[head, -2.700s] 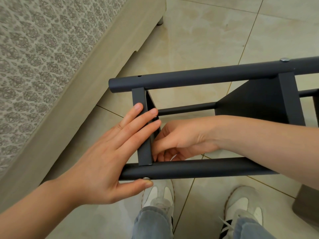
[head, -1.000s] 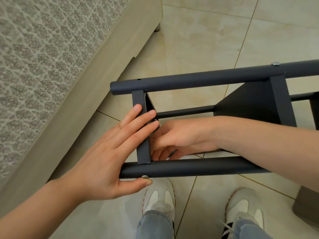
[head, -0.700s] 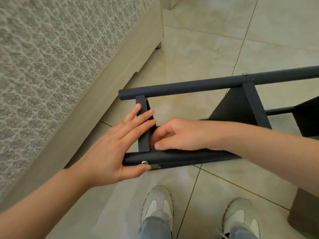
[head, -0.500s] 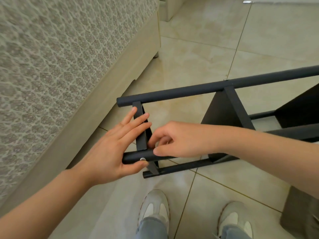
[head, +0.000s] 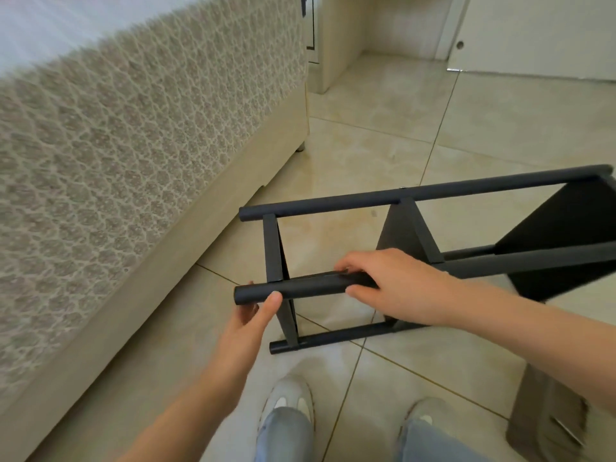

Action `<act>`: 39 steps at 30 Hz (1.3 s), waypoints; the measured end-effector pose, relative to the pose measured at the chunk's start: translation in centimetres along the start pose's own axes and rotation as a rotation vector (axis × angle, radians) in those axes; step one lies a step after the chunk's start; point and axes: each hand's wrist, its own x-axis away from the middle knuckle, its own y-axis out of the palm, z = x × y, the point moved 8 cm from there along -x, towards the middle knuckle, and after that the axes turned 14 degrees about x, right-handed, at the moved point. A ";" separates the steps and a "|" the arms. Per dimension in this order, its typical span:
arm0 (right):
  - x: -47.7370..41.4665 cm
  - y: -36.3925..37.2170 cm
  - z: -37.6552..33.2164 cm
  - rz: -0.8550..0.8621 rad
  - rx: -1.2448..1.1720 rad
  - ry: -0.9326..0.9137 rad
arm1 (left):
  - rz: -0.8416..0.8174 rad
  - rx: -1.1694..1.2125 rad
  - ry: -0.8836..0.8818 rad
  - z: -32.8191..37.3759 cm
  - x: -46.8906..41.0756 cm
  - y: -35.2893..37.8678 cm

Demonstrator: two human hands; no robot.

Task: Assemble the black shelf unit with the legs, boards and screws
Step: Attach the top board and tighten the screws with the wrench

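The black shelf unit [head: 416, 228] lies on its side above the tiled floor, its round legs running left to right and its boards standing on edge between them. My right hand [head: 390, 288] grips the near upper leg [head: 300, 290] from above, fingers curled over it. My left hand [head: 246, 325] holds the same leg close to its left end, thumb pressed on its front and fingers underneath. The end board [head: 273, 251] joins the legs just right of my left thumb. A lower leg [head: 333, 338] runs close to the floor.
A bed with a patterned cover [head: 116, 168] and a beige base fills the left side. My two shoes [head: 290, 401] stand just below the shelf. A grey-brown object [head: 546, 415] stands on the floor at the lower right. A cabinet and a white door lie beyond.
The shelf unit has been rolled so a lower leg shows. My right hand moved from inside the frame onto the near leg. My left hand left the end board and took the leg's end.
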 end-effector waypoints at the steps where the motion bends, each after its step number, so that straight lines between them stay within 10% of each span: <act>1: 0.3 -0.2 0.1 0.024 0.040 0.002 | 0.000 0.043 -0.009 -0.2 0.2 0.6; 20: 0.9 -2.4 2.8 0.152 0.309 0.051 | 0.115 0.240 -0.070 2.4 0.3 2.7; 39: 4.0 -12.9 3.9 0.417 0.164 0.198 | 0.113 0.183 0.261 18.3 1.5 7.5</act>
